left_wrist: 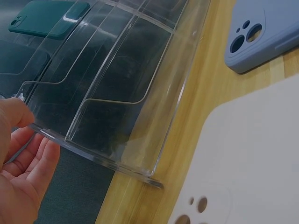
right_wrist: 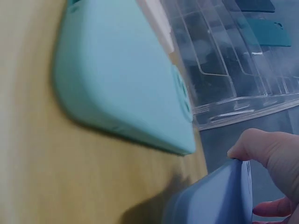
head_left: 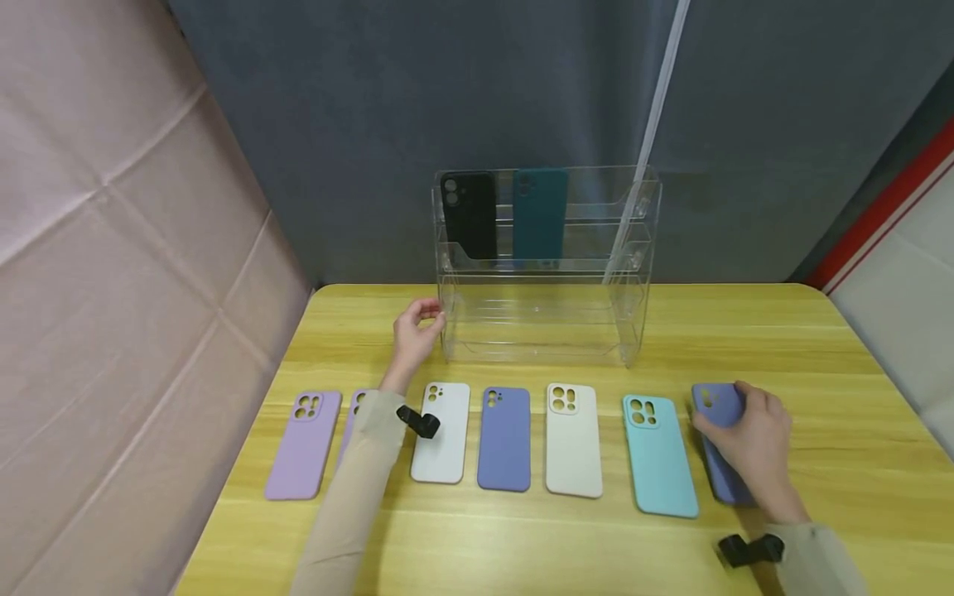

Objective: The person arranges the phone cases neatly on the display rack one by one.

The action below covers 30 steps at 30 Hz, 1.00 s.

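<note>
My left hand (head_left: 417, 335) pinches the left side edge of a clear acrylic tiered stand (head_left: 537, 349), thumb on one side and fingers on the other in the left wrist view. A black phone case (head_left: 471, 217) and a teal phone case (head_left: 540, 215) stand in an upper tier. At the far right of the row, my right hand (head_left: 756, 439) grips a blue-purple phone case (head_left: 719, 403) by its sides. In the right wrist view this case (right_wrist: 212, 198) is tilted, its near edge close to the table. A turquoise phone case (head_left: 661, 455) lies just left of it.
Along the wooden table (head_left: 566, 550) lie a lilac case (head_left: 301, 451), another lilac case (head_left: 349, 426) partly under the left sleeve, a white case (head_left: 445, 439), a blue-purple case (head_left: 504, 443) and a cream case (head_left: 574, 447). A grey curtain (head_left: 358, 149) hangs behind the stand.
</note>
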Available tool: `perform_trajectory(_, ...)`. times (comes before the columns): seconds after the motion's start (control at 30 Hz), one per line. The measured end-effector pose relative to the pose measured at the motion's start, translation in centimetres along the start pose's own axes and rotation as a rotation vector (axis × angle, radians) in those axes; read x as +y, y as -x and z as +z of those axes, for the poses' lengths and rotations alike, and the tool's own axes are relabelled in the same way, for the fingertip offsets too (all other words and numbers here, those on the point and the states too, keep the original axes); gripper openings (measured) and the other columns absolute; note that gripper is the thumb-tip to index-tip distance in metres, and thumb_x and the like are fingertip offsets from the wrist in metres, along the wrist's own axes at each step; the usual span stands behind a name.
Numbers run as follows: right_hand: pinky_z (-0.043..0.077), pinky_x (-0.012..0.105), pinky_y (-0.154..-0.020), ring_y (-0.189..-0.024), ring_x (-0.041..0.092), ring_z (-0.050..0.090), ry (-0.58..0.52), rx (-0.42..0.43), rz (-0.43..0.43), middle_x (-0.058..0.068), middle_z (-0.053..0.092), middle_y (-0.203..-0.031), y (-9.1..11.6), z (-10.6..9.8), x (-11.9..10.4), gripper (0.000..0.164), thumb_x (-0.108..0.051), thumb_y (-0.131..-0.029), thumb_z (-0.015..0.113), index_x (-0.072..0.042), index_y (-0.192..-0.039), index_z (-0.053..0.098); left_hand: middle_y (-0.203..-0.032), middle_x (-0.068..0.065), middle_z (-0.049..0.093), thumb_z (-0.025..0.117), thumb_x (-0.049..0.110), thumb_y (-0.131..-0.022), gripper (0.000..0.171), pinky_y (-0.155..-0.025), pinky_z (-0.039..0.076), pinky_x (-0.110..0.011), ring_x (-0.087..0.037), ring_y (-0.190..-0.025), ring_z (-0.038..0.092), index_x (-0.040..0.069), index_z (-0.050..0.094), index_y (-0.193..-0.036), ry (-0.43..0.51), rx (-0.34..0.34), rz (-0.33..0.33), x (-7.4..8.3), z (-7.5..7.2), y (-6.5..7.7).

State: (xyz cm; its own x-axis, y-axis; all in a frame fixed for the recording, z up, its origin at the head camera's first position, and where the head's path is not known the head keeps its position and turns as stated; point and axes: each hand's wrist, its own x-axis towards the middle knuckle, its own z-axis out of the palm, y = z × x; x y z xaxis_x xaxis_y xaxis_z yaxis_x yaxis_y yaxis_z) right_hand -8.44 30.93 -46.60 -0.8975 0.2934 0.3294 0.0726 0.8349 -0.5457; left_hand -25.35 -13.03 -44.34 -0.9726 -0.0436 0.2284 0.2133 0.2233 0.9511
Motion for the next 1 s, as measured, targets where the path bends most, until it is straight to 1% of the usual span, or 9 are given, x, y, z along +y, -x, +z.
perform_trajectory(0.1, 0.025, 0.06, -0.089, -0.097, 0.051, 0.039, -0.011, 0.014, -0.004, 0.039, 0.046, -0.107, -0.5, -0.1, -0.6, 0.073, -0.016, -0.064, 0.075, 0.02, -0.119, 0.044, -0.108, -0.021, 0.061, 0.059, -0.001, -0.086, 0.026, -0.066, 0.048, -0.015, -0.027, -0.095, 0.058, -0.008, 0.059, -0.111, -0.008, 0.008, 0.004, 0.0, 0.0, 0.0)
perform_trajectory(0.27, 0.026, 0.059, -0.088, -0.098, 0.05, 0.039, -0.028, 0.041, -0.022, 0.039, 0.047, -0.107, -1.4, -0.2, -1.6, 0.073, -0.016, -0.064, 0.075, 0.019, -0.12, 0.044, -0.107, -0.019, 0.063, 0.06, -0.001, -0.086, 0.024, -0.066, 0.049, -0.016, -0.025, -0.094, 0.059, -0.006, 0.061, -0.109, -0.024, 0.022, 0.012, -0.1, 0.1, 0.0)
perform_trajectory(0.43, 0.026, 0.058, -0.088, -0.096, 0.049, 0.04, -0.068, 0.084, -0.059, 0.038, 0.049, -0.105, -2.4, -0.1, -2.7, 0.072, -0.016, -0.063, 0.073, 0.019, -0.119, 0.046, -0.107, -0.02, 0.062, 0.06, -0.001, -0.086, 0.025, -0.066, 0.049, -0.017, -0.026, -0.094, 0.059, -0.008, 0.06, -0.11, -0.017, 0.022, 0.016, 0.0, 0.1, 0.0)
perform_trajectory(0.63, 0.024, 0.058, -0.093, -0.101, 0.049, 0.039, -0.1, 0.084, -0.068, 0.036, 0.049, -0.11, -3.6, -0.2, -4.4, 0.072, -0.014, -0.064, 0.073, 0.017, -0.123, 0.045, -0.108, -0.021, 0.062, 0.06, -0.002, -0.086, 0.026, -0.066, 0.048, -0.015, -0.028, -0.095, 0.058, -0.008, 0.06, -0.111, -0.009, 0.011, 0.011, -0.2, 0.0, -0.1)
perform_trajectory(0.87, 0.023, 0.059, -0.093, -0.102, 0.049, 0.039, -0.159, 0.157, -0.167, 0.035, 0.048, -0.114, -5.5, 0.2, -6.2, 0.07, -0.013, -0.064, 0.073, 0.015, -0.123, 0.046, -0.11, -0.026, 0.06, 0.06, -0.002, -0.086, 0.027, -0.064, 0.047, -0.014, -0.03, -0.096, 0.058, -0.01, 0.058, -0.111, -0.007, 0.015, 0.013, -0.4, 0.1, -0.2)
perform_trajectory(1.0, 0.023, 0.058, -0.093, -0.102, 0.049, 0.039, -0.191, 0.17, -0.193, 0.034, 0.048, -0.115, -6.4, 0.3, -7.4, 0.07, -0.012, -0.065, 0.074, 0.014, -0.123, 0.046, -0.11, -0.026, 0.06, 0.06, -0.002, -0.086, 0.026, -0.065, 0.048, -0.015, -0.03, -0.096, 0.058, -0.011, 0.058, -0.111, -0.004, 0.015, 0.02, -0.4, 0.1, -0.2)
